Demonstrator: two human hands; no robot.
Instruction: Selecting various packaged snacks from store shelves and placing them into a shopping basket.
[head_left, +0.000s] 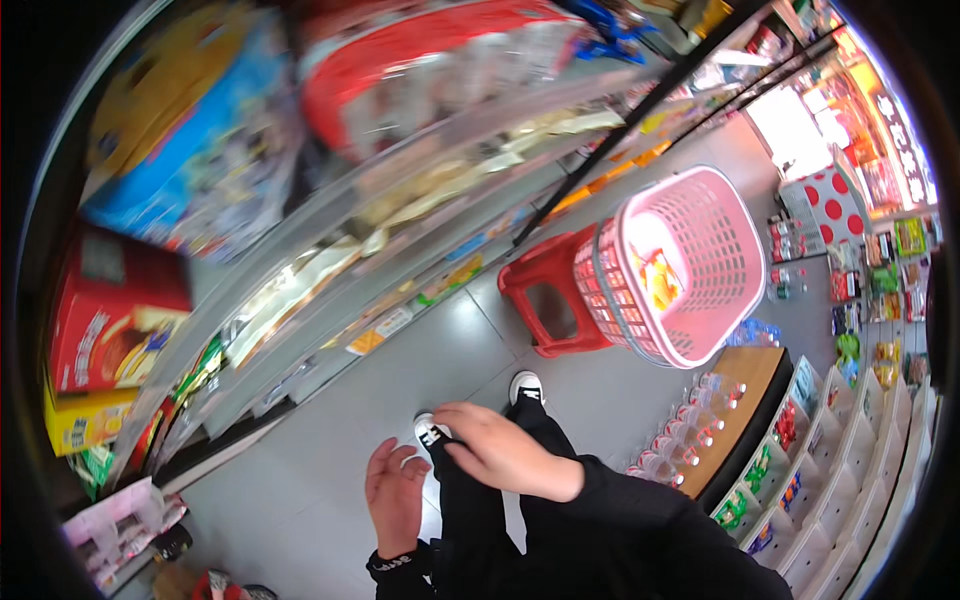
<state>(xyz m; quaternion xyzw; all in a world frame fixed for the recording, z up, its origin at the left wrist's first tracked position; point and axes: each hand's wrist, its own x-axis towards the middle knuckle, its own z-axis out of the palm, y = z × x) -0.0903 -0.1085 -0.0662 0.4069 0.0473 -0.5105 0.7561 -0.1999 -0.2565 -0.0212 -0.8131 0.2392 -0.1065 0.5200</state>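
Note:
Both hands hang over the grey tiled floor above my black trousers and black-and-white shoes. My left hand (396, 495), palm up with curled fingers, has nothing in it. My right hand (501, 450) reaches across from a black sleeve, back upward and fingers extended; no object shows in it. Ahead of it, a pink plastic shopping basket (701, 262) rests on a red plastic stool (559, 334). An orange-and-yellow package (660, 279) lies inside the basket. On the left, shelves carry a blue-and-gold bag (195, 150), a red-and-clear pack (442, 82) and a red carton (116, 315).
Bottled drinks (686, 435) stand in a row beside a wooden-topped ledge (739, 375) at the right. White compartment racks (810, 487) with small packets run along that side. A black post (622, 127) rises at the shelf front. A red-dotted box (832, 210) stands near the bright entrance.

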